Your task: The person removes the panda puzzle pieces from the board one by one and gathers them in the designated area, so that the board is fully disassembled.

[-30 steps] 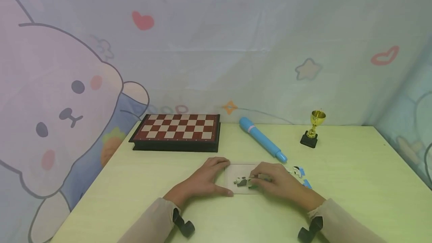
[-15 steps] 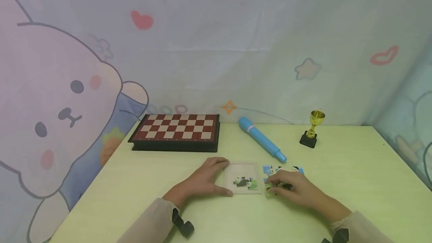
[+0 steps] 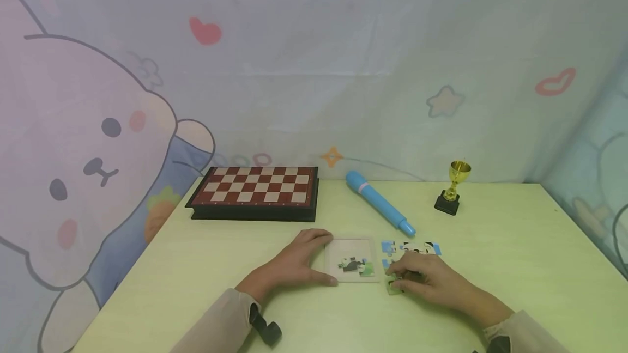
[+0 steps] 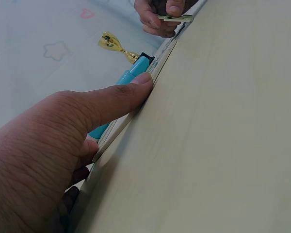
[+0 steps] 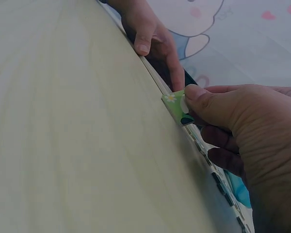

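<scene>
My left hand (image 3: 299,259) holds the left side of a small pale square puzzle tray (image 3: 349,248), thumb at the near corner and fingers at the far one. Joined black, white and green pieces (image 3: 352,265) lie along the tray's near side. To the right of the tray, my right hand (image 3: 436,278) pinches a green puzzle piece (image 5: 173,102) with a white flower on it, tilted up between thumb and fingers. Loose puzzle pieces (image 3: 416,246), blue, white and black, lie beyond and partly under that hand, which hides some of them.
A red and white chessboard box (image 3: 260,187) stands at the back left of the table. Behind the loose pieces lies a blue pen-shaped tube (image 3: 380,203). A gold trophy cup (image 3: 456,178) on a black base stands at the back right, before a printed curtain.
My right hand has left the tray, where a green piece now lies at the near right, and moved right to the loose pieces. It now pinches another green piece. The left hand stays put.
</scene>
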The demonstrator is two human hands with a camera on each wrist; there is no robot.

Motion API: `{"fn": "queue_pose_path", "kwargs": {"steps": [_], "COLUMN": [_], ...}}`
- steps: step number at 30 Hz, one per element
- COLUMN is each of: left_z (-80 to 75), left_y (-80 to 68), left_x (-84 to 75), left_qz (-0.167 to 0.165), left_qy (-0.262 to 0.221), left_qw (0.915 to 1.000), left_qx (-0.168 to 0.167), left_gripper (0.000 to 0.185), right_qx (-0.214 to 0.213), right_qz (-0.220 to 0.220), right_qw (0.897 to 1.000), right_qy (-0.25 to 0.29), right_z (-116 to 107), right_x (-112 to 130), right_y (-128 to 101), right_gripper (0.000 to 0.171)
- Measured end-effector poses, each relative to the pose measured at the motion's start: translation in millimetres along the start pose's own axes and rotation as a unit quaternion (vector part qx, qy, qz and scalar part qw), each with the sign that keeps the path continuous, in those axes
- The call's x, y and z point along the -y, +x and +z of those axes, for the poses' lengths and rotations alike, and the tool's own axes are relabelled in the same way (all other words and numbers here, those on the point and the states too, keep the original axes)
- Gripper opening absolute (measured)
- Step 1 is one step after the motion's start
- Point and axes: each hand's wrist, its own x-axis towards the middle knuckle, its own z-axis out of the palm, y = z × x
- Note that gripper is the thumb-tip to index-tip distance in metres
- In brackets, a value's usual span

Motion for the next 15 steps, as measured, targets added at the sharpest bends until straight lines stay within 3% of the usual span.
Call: {"fn": "queue_pose_path", "kwargs": {"steps": [15], "left_z": [0.8], "left_y": [0.3], "left_x": [1.3], "left_qz": [-0.003], "left_qy": [0.004], "left_qw": [1.0000], "left_qx": [0.000], "left_gripper": [0.105], "right_qx": [0.020], "right_qz": [0.044], "right_qw": [0.996], "right_qy": [-0.071], "right_z": [-2], "right_x": [12], "right_y": [5], "right_gripper": [0.028]}}
